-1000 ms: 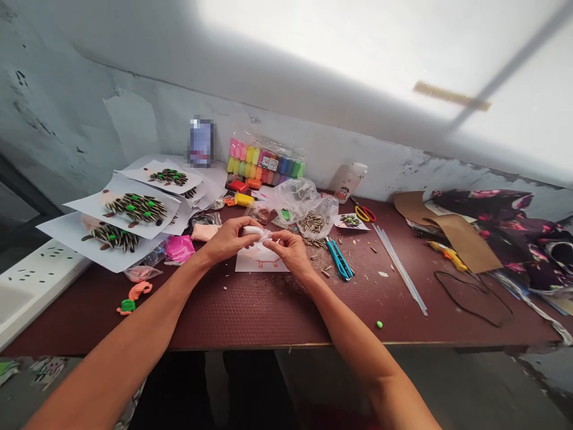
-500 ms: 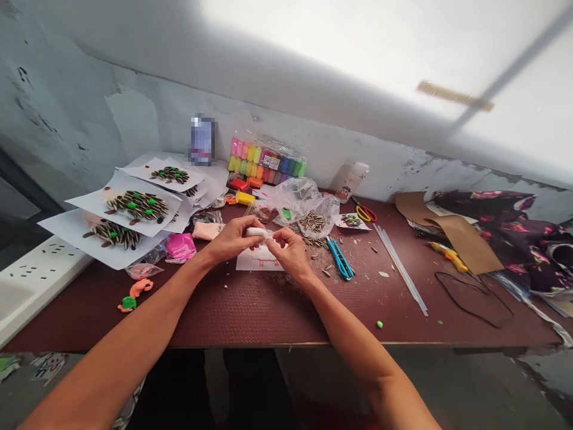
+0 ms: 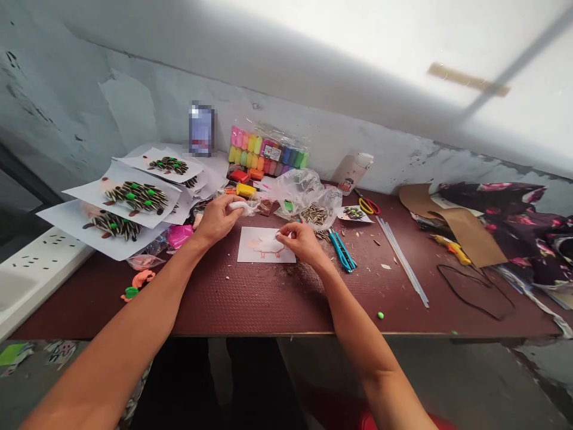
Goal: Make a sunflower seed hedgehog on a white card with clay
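My left hand (image 3: 219, 221) is closed around a lump of soft white modelling clay (image 3: 242, 206), held above the table to the left of a drawing. With thumb and forefinger, my right hand (image 3: 299, 240) pinches a tiny bit of white clay, hard to see against the paper. It is over the right part of the white paper (image 3: 246, 255), which lies flat and bears a reddish outline of an animal with small legs. My right fingers cover the sheet's upper right part.
At left are stacked sheets with seed hedgehogs (image 3: 136, 197) and a white power strip (image 3: 49, 254). Behind lie colourful clay packs (image 3: 268, 156) and a plastic bag of sunflower seeds (image 3: 313, 214). A teal cutter (image 3: 342, 252), scissors (image 3: 367, 206), glue sticks (image 3: 403, 261) and a glue gun (image 3: 454, 249) lie right.
My hands, together on the white clay before, have moved apart. The left has gone left with the lump; the right has moved slightly right, over the paper, uncovering more of the drawing.
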Demonstrator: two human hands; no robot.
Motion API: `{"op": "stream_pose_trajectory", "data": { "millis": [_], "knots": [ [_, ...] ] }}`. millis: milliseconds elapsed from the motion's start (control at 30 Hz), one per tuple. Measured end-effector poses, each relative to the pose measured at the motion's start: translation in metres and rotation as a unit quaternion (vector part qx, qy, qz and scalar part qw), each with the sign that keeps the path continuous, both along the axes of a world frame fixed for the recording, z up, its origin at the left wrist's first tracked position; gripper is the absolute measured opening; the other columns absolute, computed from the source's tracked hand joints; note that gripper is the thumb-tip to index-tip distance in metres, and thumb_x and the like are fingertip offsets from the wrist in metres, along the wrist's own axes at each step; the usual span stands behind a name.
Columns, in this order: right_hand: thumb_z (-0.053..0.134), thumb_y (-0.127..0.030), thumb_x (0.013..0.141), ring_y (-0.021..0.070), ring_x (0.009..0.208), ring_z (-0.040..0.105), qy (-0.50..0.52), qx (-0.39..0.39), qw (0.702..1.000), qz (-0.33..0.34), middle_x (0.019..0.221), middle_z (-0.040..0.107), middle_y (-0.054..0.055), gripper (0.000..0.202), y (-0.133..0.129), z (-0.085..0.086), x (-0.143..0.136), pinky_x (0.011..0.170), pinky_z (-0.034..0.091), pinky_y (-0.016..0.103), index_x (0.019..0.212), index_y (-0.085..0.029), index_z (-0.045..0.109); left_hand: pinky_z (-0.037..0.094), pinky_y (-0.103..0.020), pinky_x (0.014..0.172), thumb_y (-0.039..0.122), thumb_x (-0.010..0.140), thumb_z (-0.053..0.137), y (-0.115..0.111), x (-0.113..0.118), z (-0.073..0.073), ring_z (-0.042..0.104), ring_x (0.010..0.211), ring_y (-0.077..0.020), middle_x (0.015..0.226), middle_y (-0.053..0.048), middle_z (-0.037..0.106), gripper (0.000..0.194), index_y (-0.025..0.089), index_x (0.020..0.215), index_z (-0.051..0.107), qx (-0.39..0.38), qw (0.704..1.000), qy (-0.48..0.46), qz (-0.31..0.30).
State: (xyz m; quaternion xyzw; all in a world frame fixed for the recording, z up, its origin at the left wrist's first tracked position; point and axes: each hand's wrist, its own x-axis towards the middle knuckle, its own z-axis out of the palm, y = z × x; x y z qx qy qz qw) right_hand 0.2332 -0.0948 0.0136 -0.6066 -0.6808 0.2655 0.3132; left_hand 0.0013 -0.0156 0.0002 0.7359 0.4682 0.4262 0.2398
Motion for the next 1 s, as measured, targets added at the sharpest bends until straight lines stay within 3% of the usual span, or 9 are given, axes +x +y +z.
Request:
{"op": "stream_pose_trajectory", "data": {
  "millis": [100,200,367,500,667,867,1000],
  "knots": [
    [0.069,-0.019,0.076,0.0127,0.070,0.056,-0.080,-0.016,0.996,0.017,0.077,0.069,0.001,0.006,-0.005,0.004,-0.003,0.069,0.038,0.025,0.078,-0.018,0.074,0.049,-0.040,0.089,0.034,0.080,0.058,0.006,-0.003,-0.011,0.061,0.091,-0.0256,0.095,-0.010,0.066,0.029,0.015,0.096,0.074,0.027,0.995,0.091,0.032],
    [0.071,-0.017,0.073,0.0130,0.071,0.057,-0.104,-0.026,0.994,-0.003,0.082,0.069,0.000,0.015,-0.007,0.005,-0.007,0.069,0.038,0.024,0.088,-0.019,0.073,0.046,-0.044,0.094,0.025,0.080,0.055,0.009,-0.005,-0.019,0.058,0.099,-0.0296,0.099,-0.011,0.065,0.033,0.016,0.106,0.072,0.066,0.983,0.165,0.046],
    [0.068,-0.014,0.076,0.0143,0.078,0.058,-0.143,0.010,0.990,-0.004,0.087,0.068,0.001,0.010,-0.007,0.000,-0.012,0.072,0.039,0.025,0.083,-0.020,0.073,0.042,-0.048,0.098,0.021,0.083,0.053,0.001,-0.005,-0.011,0.054,0.110,-0.0323,0.114,-0.013,0.063,0.033,0.018,0.111,0.069,0.131,0.972,0.183,0.073],
    [0.066,-0.019,0.083,0.0163,0.081,0.059,-0.201,0.031,0.979,0.005,0.088,0.067,0.004,0.010,-0.009,-0.002,-0.017,0.075,0.040,0.027,0.085,-0.020,0.076,0.047,-0.042,0.090,0.021,0.087,0.048,-0.007,0.001,-0.002,0.060,0.096,-0.0273,0.095,-0.011,0.069,0.024,0.018,0.094,0.071,0.133,0.978,0.158,-0.023],
    [0.063,-0.019,0.088,0.0189,0.088,0.061,-0.242,0.038,0.969,0.019,0.090,0.070,0.006,0.014,-0.013,-0.002,-0.023,0.080,0.040,0.029,0.094,-0.020,0.076,0.049,-0.038,0.082,0.020,0.083,0.046,-0.008,0.008,-0.011,0.064,0.086,-0.0251,0.090,-0.010,0.073,0.027,0.017,0.088,0.073,0.104,0.967,0.195,-0.129],
    [0.057,-0.018,0.091,0.0200,0.088,0.059,-0.268,0.033,0.963,0.028,0.091,0.070,0.006,0.019,-0.013,-0.003,-0.020,0.082,0.039,0.031,0.093,-0.021,0.076,0.050,-0.035,0.082,0.016,0.075,0.048,-0.002,0.006,-0.019,0.065,0.085,-0.0233,0.088,-0.008,0.074,0.029,0.019,0.086,0.074,0.070,0.961,0.212,-0.162],
    [0.051,-0.010,0.089,0.0210,0.094,0.056,-0.282,0.063,0.956,0.045,0.102,0.066,0.010,0.033,-0.020,-0.003,-0.013,0.083,0.039,0.032,0.108,-0.021,0.076,0.050,-0.036,0.081,0.014,0.073,0.046,0.000,0.005,-0.017,0.065,0.083,-0.0233,0.088,-0.008,0.075,0.032,0.019,0.085,0.075,0.051,0.965,0.203,-0.158]
  ]
}}
